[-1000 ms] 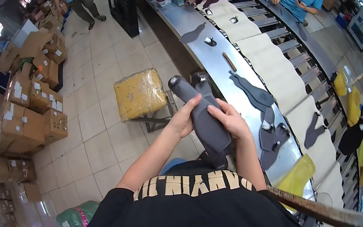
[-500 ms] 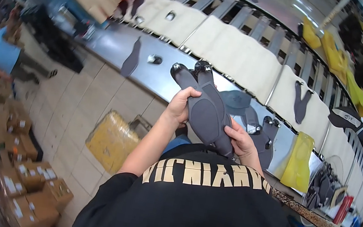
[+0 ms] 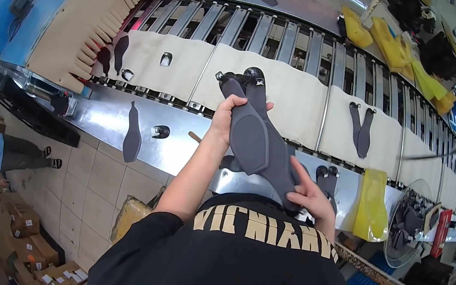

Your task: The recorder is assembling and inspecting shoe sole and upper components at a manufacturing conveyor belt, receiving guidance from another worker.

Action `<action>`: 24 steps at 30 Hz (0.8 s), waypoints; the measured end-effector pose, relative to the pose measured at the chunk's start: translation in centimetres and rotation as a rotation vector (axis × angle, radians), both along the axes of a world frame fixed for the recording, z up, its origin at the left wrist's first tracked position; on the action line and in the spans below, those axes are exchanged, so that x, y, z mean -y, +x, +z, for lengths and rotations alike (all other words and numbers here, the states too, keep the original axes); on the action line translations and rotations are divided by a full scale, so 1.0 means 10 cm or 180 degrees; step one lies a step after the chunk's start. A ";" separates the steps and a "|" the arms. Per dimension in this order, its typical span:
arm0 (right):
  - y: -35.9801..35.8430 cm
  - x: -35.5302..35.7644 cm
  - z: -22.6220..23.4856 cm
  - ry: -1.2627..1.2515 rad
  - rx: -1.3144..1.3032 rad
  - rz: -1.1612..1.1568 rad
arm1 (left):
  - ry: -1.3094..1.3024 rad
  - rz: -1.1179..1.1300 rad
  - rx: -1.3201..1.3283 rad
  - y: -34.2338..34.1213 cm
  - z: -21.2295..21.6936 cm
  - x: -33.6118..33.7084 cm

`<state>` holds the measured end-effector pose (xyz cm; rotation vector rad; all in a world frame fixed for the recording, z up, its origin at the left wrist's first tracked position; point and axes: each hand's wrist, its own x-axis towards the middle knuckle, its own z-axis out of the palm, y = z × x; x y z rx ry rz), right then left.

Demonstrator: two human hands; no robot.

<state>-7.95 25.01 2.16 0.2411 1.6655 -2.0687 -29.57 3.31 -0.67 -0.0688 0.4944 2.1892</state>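
A pair of dark grey shoe soles with glossy black heel ends is held in front of my chest, one partly overlapping the other. My left hand grips them near the heels, thumb on top. Toward the opposite end, my right hand holds the edge, its index finger stretched out along it. Below the soles runs a steel ledge; a single grey sole and a black heel piece lie on it to the left. Another heeled pair sits just right of my right hand.
Beyond the ledge runs a slatted conveyor with cream cloth sheets, carrying another sole pair. A flapped tunnel stands left. Yellow sheeting hangs right, beside a round wire guard. Two people are nearby.
My view has turned toward the conveyor. The soles have shifted slightly, heel ends now over the cream cloth. My right index finger has straightened along the edge.
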 end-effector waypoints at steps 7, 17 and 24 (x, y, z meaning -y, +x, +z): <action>0.21 -0.88 -0.26 -0.2158 -0.0630 -0.1065 | -0.0267 0.0082 -0.0150 -0.31 0.06 -0.08; -0.78 -0.64 0.15 0.1754 -0.0980 -0.1556 | -0.0650 0.0019 0.0280 -0.35 -0.14 -0.18; -0.93 -0.54 0.19 0.2087 -0.1339 -0.2087 | -0.0553 -0.0057 0.0247 -0.27 -0.05 -0.16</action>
